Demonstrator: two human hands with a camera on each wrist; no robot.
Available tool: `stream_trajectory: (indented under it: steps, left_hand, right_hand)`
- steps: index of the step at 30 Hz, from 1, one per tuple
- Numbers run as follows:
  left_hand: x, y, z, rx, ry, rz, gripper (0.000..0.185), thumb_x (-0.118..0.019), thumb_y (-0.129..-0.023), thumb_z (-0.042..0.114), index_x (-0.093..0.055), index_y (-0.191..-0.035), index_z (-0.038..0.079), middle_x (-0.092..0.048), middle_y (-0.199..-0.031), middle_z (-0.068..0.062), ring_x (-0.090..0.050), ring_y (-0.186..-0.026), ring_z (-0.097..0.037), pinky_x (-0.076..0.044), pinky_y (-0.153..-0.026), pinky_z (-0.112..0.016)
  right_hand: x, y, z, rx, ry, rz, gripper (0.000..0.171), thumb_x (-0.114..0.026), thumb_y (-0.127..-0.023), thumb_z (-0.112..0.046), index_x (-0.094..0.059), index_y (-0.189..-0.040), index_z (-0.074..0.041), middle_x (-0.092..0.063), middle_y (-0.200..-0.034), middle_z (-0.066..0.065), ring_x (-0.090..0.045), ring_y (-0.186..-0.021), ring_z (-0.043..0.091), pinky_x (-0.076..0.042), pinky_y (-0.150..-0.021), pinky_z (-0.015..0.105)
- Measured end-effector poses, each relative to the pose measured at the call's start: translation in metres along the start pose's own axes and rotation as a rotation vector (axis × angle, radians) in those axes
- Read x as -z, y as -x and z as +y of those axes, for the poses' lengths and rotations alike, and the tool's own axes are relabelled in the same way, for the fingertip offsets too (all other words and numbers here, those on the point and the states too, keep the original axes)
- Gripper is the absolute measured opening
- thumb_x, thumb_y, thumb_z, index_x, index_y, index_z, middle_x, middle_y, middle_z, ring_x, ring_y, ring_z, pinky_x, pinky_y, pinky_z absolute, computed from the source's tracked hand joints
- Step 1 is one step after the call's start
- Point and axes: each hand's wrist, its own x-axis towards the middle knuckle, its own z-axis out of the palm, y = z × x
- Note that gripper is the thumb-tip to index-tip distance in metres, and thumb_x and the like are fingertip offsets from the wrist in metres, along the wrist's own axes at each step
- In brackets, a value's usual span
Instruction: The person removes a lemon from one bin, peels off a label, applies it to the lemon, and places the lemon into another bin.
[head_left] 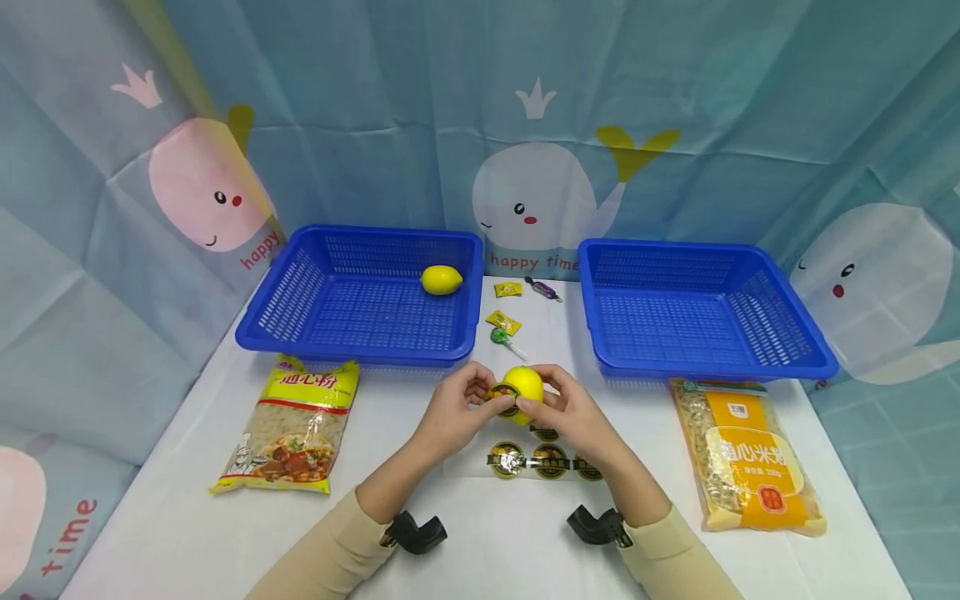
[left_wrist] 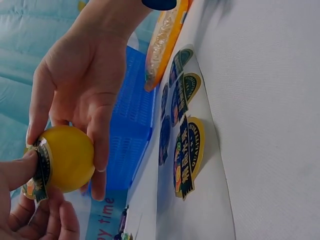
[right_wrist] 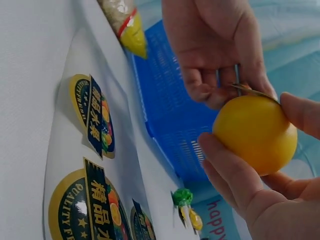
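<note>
A yellow lemon [head_left: 529,381] is held up between both hands, above a clear sheet of round stickers [left_wrist: 212,210]. My right hand [head_left: 576,417] grips the fruit, its thumb at one side and its fingers around the other. From the left, my left hand [head_left: 454,414] pinches a dark green and gold label sticker [left_wrist: 45,167] that lies partly against the lemon. In the left wrist view its thumb presses on the label while the other fingers curl below. The right wrist view shows the sticker's edge sticking out from the peel.
Behind stand two blue baskets; the left basket [head_left: 360,350] holds another lemon [head_left: 441,280], the right basket [head_left: 708,367] nothing visible. Wrapped candies [head_left: 503,322] and a green lollipop [head_left: 500,336] lie between them. Pasta bags flank the hands, one left [head_left: 300,425], one right [head_left: 750,458].
</note>
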Motion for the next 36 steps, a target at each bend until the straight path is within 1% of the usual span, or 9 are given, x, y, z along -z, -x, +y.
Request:
stream_trajectory:
  steps: [4, 8, 12, 18, 20, 23, 27, 33, 36]
  left_hand:
    - [0.0003, 0.0002, -0.0008, 0.028, 0.002, -0.014, 0.029, -0.079, -0.089, 0.030, -0.058, -0.093, 0.011, -0.063, -0.094, -0.003, -0.062, -0.082, -0.015, -0.053, -0.071, -0.023]
    - [0.0000, 0.0006, -0.0014, 0.022, 0.030, -0.029, 0.031, -0.078, -0.089, 0.029, -0.055, -0.089, 0.009, -0.064, -0.094, -0.005, -0.059, -0.074, -0.014, -0.048, -0.062, -0.020]
    - [-0.0005, 0.0006, -0.0011, 0.006, 0.004, -0.013, 0.031, -0.079, -0.088, 0.030, -0.055, -0.087, 0.010, -0.066, -0.094, -0.003, -0.058, -0.074, -0.013, -0.046, -0.061, -0.020]
    - [0.0004, 0.0010, 0.0008, 0.018, -0.055, 0.047, 0.027, -0.081, -0.086, 0.030, -0.059, -0.086, 0.014, -0.066, -0.094, 0.000, -0.065, -0.083, -0.013, -0.055, -0.070, -0.024]
    - [0.0005, 0.0011, 0.0005, 0.016, -0.061, 0.056, 0.027, -0.082, -0.086, 0.030, -0.060, -0.087, 0.014, -0.065, -0.092, 0.001, -0.065, -0.084, -0.013, -0.056, -0.071, -0.024]
    - [-0.0002, 0.0013, -0.0012, 0.006, -0.064, 0.061, 0.028, -0.082, -0.086, 0.032, -0.061, -0.087, 0.014, -0.065, -0.090, 0.001, -0.065, -0.083, -0.013, -0.055, -0.071, -0.024]
    - [-0.0009, 0.0025, -0.0030, 0.009, -0.057, 0.064, 0.029, -0.083, -0.084, 0.032, -0.061, -0.086, 0.014, -0.064, -0.086, 0.002, -0.063, -0.079, -0.013, -0.053, -0.067, -0.024]
    - [-0.0009, 0.0028, -0.0026, 0.014, -0.058, 0.062, 0.028, -0.085, -0.081, 0.032, -0.063, -0.084, 0.015, -0.066, -0.083, 0.003, -0.063, -0.077, -0.013, -0.053, -0.066, -0.023]
    - [-0.0003, 0.0023, -0.0015, 0.018, -0.050, 0.072, 0.027, -0.086, -0.081, 0.032, -0.065, -0.084, 0.015, -0.067, -0.084, 0.003, -0.064, -0.078, -0.013, -0.054, -0.068, -0.024]
  right_hand:
    - [0.0009, -0.0003, -0.0001, 0.053, 0.091, 0.020, 0.052, -0.068, -0.097, -0.019, -0.048, -0.143, -0.004, -0.051, -0.141, 0.020, -0.060, -0.119, 0.026, -0.059, -0.088, 0.033]
    - [0.0020, 0.0006, -0.0005, 0.056, 0.164, 0.050, 0.055, -0.069, -0.097, -0.022, -0.049, -0.145, -0.007, -0.061, -0.134, 0.018, -0.061, -0.117, 0.030, -0.058, -0.088, 0.030]
    - [0.0043, 0.0013, 0.0005, 0.036, 0.147, 0.051, 0.054, -0.070, -0.096, -0.021, -0.050, -0.145, -0.010, -0.061, -0.134, 0.017, -0.064, -0.114, 0.030, -0.059, -0.087, 0.030]
    - [0.0062, 0.0010, 0.0024, 0.035, 0.126, 0.025, 0.052, -0.070, -0.097, -0.022, -0.052, -0.144, -0.011, -0.055, -0.141, 0.016, -0.062, -0.119, 0.036, -0.061, -0.086, 0.038]
    - [0.0058, 0.0009, 0.0031, 0.035, 0.137, 0.026, 0.053, -0.069, -0.097, -0.023, -0.051, -0.145, -0.011, -0.056, -0.141, 0.016, -0.062, -0.121, 0.036, -0.060, -0.086, 0.037]
    - [0.0040, 0.0010, 0.0022, 0.035, 0.147, 0.025, 0.055, -0.068, -0.098, -0.025, -0.049, -0.147, -0.009, -0.056, -0.141, 0.018, -0.060, -0.124, 0.037, -0.060, -0.088, 0.036]
    - [0.0018, 0.0010, 0.0019, 0.033, 0.149, 0.022, 0.055, -0.068, -0.098, -0.025, -0.049, -0.147, -0.006, -0.059, -0.139, 0.020, -0.060, -0.126, 0.037, -0.059, -0.089, 0.040]
    - [0.0030, 0.0013, 0.0069, 0.025, 0.123, 0.023, 0.055, -0.067, -0.099, -0.022, -0.049, -0.146, 0.000, -0.061, -0.134, 0.024, -0.065, -0.120, 0.034, -0.060, -0.087, 0.035]
    - [0.0045, 0.0010, 0.0082, 0.029, 0.098, 0.017, 0.054, -0.066, -0.100, -0.020, -0.048, -0.146, 0.002, -0.061, -0.133, 0.025, -0.066, -0.117, 0.033, -0.060, -0.087, 0.039]
